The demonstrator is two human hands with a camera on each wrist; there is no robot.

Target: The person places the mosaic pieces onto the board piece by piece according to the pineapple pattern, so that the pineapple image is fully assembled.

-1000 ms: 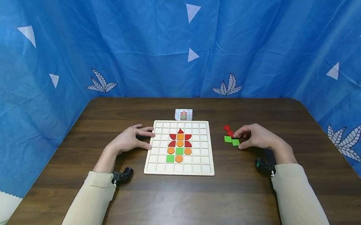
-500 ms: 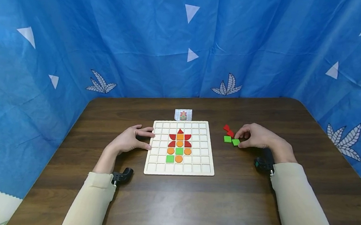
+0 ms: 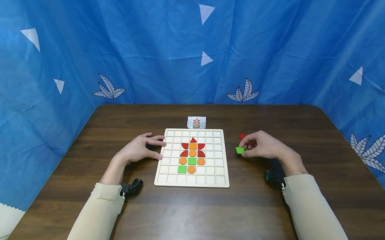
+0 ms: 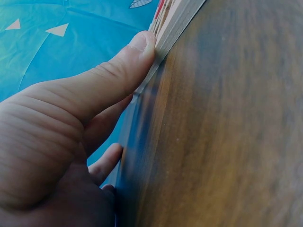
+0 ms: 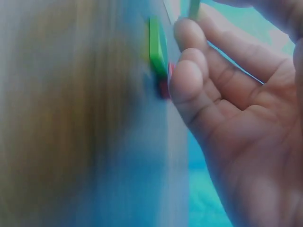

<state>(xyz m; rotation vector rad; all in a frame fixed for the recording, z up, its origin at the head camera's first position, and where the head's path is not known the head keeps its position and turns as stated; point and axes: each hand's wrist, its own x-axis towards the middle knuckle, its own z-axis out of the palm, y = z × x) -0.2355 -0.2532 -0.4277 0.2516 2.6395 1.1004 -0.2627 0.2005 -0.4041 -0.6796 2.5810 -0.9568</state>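
A pale gridded board (image 3: 209, 176) lies mid-table with red, orange and green pieces set in its squares. My left hand (image 3: 138, 149) rests at the board's left edge, fingers spread and thumb (image 4: 137, 52) against the rim. To the right of the board, my right hand (image 3: 262, 145) pinches a green square tile (image 3: 239, 150) between thumb and fingers. In the right wrist view that tile (image 5: 194, 8) shows only as a sliver at the top. A second green tile (image 5: 155, 45) lies on the table below the hand. A red piece (image 3: 242, 136) peeks out beyond the fingers, partly hidden.
A small printed card (image 3: 196, 122) with a coloured grid pattern lies just behind the board. The brown wooden table (image 3: 182, 220) ends at a blue curtain (image 3: 152, 33). Black wrist cameras (image 3: 131, 187) sit under both forearms.
My right hand has picked up the nearer green tile and moved left with it, covering the other green tile and part of the red pieces in the head view. My left hand stays put.
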